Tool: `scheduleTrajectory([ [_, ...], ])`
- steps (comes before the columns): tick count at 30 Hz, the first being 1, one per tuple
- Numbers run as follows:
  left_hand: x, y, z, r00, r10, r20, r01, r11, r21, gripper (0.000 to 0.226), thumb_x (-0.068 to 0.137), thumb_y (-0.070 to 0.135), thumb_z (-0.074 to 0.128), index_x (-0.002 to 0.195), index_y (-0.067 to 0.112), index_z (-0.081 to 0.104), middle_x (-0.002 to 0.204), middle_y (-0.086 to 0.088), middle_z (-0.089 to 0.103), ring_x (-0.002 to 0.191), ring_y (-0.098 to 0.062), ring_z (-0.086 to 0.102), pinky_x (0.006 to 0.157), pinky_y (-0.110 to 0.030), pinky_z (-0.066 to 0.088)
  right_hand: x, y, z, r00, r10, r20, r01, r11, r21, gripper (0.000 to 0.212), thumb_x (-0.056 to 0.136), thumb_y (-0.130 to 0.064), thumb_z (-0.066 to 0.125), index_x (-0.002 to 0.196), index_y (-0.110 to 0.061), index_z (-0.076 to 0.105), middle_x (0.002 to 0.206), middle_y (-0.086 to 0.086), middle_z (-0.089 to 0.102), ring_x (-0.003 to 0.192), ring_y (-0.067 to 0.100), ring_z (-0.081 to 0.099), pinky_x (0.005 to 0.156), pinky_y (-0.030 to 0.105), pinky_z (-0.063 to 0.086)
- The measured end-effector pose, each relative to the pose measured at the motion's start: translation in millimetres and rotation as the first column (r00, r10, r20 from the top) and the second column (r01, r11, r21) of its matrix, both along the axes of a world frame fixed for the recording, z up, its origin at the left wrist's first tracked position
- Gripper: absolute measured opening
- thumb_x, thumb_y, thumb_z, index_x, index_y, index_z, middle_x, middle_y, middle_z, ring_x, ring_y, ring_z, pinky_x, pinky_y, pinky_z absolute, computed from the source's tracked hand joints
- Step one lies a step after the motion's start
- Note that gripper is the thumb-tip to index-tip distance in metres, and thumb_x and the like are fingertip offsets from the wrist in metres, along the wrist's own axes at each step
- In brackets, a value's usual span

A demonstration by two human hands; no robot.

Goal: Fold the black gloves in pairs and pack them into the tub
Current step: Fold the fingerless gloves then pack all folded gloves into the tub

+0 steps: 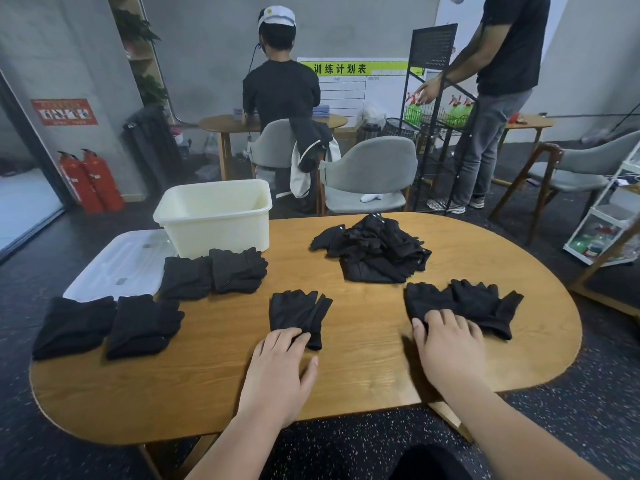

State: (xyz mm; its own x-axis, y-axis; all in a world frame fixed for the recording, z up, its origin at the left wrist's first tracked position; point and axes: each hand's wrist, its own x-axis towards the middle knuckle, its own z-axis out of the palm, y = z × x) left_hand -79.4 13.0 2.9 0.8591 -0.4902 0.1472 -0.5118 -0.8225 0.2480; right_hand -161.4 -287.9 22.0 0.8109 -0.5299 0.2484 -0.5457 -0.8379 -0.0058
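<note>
Four folded bundles of black gloves are seen on the left part of the wooden table [346, 382]: two near the front edge [74, 325] [143, 325] and two further back [185, 277] [239, 270], just in front of the cream plastic tub [214, 216]. The tub is placed at the far left edge of the table, partly on a translucent lid [121, 261]. No glove is seen on the part of its inner wall that shows; its floor is hidden, so it cannot be told whether anything is packed, though it is judged empty.

A loose pile of unfolded gloves [374, 251] is heaped at the far middle of the table. In front of it, a single glove [299, 315] is laid flat with its fingers pointing away, and its cuff end is pressed by the fingers of the left hand [280, 362], thumb out on the wood, nothing clasped. To the right, two gloves [464, 308] are laid side by side, and their near edge is covered by the spread fingers of the right hand [450, 344]; the hand is a little blurred, but no grasp is seen.

The task is judged to be partly done. Several pairs are folded, one pair is being laid out, the pile is left to be folded, and all the packing is apparently yet to be done.
</note>
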Motion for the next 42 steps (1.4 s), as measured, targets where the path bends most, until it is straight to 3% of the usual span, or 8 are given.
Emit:
scheduleTrajectory([
  [3,0.7,-0.6,-0.4,1.000,0.000,0.001,0.000,1.000,0.001,0.060,0.107,0.058,0.027,0.158,0.032,0.044,0.158,0.017,0.038,0.149,-0.007,0.027,0.126,-0.035,0.026,12.8,0.1,6.0,0.999,0.017,0.036,-0.017,1.000,-0.004,0.051,0.107,-0.054,0.024,0.126,-0.026,0.061,0.126,-0.001,0.059,0.123,0.025,0.052,0.104,0.043,0.042],
  [6,2.0,-0.4,-1.8,1.000,0.007,-0.001,-0.007,1.000,0.007,0.059,0.107,0.058,0.028,0.157,0.032,0.045,0.157,0.018,0.039,0.149,-0.007,0.028,0.127,-0.036,0.026,37.7,12.4,14.0,0.982,0.189,-0.031,-0.186,0.980,0.069,0.051,0.108,-0.055,0.025,0.140,-0.028,0.055,0.152,-0.001,0.049,0.146,0.023,0.038,0.120,0.045,0.034],
  [14,4.8,-0.7,0.1,1.000,0.007,-0.002,-0.007,1.000,0.006,0.060,0.105,0.059,0.025,0.156,0.035,0.046,0.154,0.021,0.038,0.146,-0.004,0.028,0.126,-0.034,0.026,107.2,38.0,10.1,0.881,0.434,-0.189,-0.378,0.885,0.273,0.078,0.105,-0.067,0.026,0.168,-0.024,0.006,0.175,0.000,-0.011,0.162,0.024,-0.004,0.128,0.048,0.014],
  [18,5.4,-0.9,1.2,1.000,0.007,-0.013,-0.007,1.000,-0.008,0.059,0.104,0.060,0.024,0.155,0.037,0.045,0.152,0.022,0.037,0.144,-0.002,0.028,0.125,-0.033,0.027,125.1,33.9,1.9,0.894,0.383,-0.232,-0.306,0.901,0.308,0.085,0.104,-0.070,0.024,0.167,-0.023,-0.006,0.176,0.003,-0.002,0.162,0.027,-0.001,0.129,0.047,0.011],
  [28,5.8,-2.2,4.6,1.000,-0.001,-0.013,0.002,1.000,0.012,0.058,0.105,0.058,0.025,0.155,0.035,0.044,0.154,0.020,0.036,0.145,-0.005,0.027,0.124,-0.034,0.026,78.9,57.6,-6.8,0.936,0.342,-0.085,-0.330,0.935,0.129,0.066,0.106,-0.066,0.019,0.159,-0.030,0.036,0.157,0.001,0.038,0.148,0.022,0.033,0.126,0.041,0.019],
  [36,-2.4,0.4,3.5,0.998,0.043,0.050,-0.043,0.999,0.005,0.055,0.104,0.054,0.032,0.143,0.028,0.061,0.144,0.010,0.052,0.140,-0.013,0.041,0.124,-0.039,0.033,42.6,70.0,-22.9,0.906,0.360,0.222,-0.370,0.929,0.003,0.031,0.103,-0.046,0.049,0.106,-0.022,0.069,0.118,0.000,0.058,0.116,0.023,0.056,0.109,0.041,0.040],
  [39,-4.3,1.9,5.9,1.000,0.009,0.010,-0.009,1.000,-0.014,0.058,0.106,0.055,0.028,0.157,0.031,0.043,0.164,0.009,0.032,0.156,-0.011,0.020,0.130,-0.034,0.019,34.6,75.2,-23.0,0.885,0.425,0.191,-0.454,0.879,0.148,0.047,0.106,-0.055,0.042,0.139,-0.024,0.055,0.156,-0.002,0.044,0.145,0.020,0.043,0.118,0.036,0.038],
  [42,-2.5,0.7,5.6,0.999,-0.042,-0.023,0.042,0.999,0.015,0.064,0.108,0.060,0.021,0.167,0.035,0.018,0.176,0.011,0.007,0.162,-0.009,0.000,0.133,-0.035,0.008,31.2,76.2,-27.3,0.867,0.496,-0.043,-0.475,0.851,0.222,0.073,0.103,-0.075,0.009,0.166,-0.038,0.009,0.172,-0.015,-0.001,0.161,0.013,0.001,0.131,0.035,0.009],
])
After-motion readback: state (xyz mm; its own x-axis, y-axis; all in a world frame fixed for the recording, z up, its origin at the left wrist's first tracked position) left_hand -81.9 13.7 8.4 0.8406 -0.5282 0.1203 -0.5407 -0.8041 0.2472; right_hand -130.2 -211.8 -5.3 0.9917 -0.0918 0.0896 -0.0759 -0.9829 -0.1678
